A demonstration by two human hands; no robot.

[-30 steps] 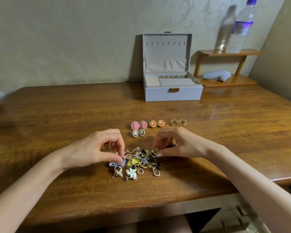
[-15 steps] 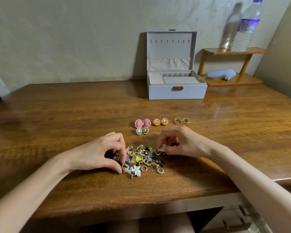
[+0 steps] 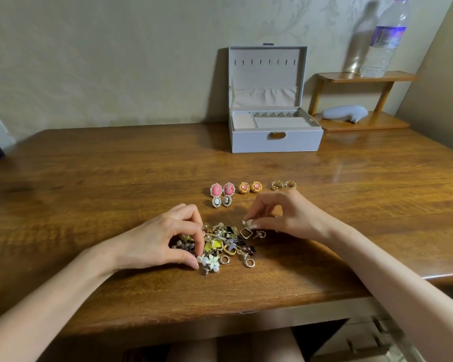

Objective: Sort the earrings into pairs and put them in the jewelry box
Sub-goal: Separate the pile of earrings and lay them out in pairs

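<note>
A heap of mixed earrings (image 3: 226, 245) lies on the wooden table (image 3: 115, 178) near its front edge. My left hand (image 3: 162, 239) rests on the heap's left side, thumb and fingers curled over several pieces. My right hand (image 3: 280, 215) pinches a small gold square-drop earring (image 3: 246, 231) at the heap's right edge. Beyond the heap, three pairs lie in a row: pink cameo earrings (image 3: 221, 194), round gold-and-pink studs (image 3: 249, 187), and small gold cluster earrings (image 3: 283, 184). The grey jewelry box (image 3: 275, 138) stands open at the back.
A small wooden shelf (image 3: 361, 100) at the back right carries a plastic water bottle (image 3: 385, 40) on top and a grey object (image 3: 343, 113) below. The wall runs behind the table; the table's front edge is close to my arms.
My right hand has lifted slightly and now pinches the square-drop earring at the heap's right edge. My left hand has stayed on the heap, fingers shifting little.
</note>
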